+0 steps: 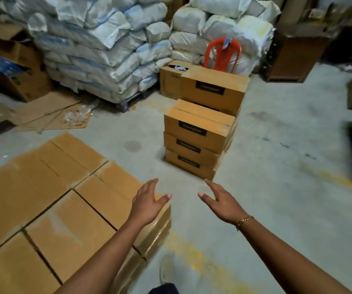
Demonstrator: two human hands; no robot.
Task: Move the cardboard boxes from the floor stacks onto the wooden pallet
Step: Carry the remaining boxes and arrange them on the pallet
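Your left grip (147, 203) and right grip (221, 203) are spread, holding nothing. The stack (196, 143) stands on the floor (276, 166) ahead; laid boxes (64, 209) lie close at your left.

Floor stack (194, 145): three brown labelled boxes, upright, just beyond the right fingers (210, 185).
Placed boxes (64, 209): flat layer beneath the left fingers (149, 185).

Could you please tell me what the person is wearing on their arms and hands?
No sleeves show on either forearm, and neither the left hand nor the right hand is gloved. The only item worn is a gold-coloured chain bracelet on the right wrist. The left wrist carries nothing, and no rings show.
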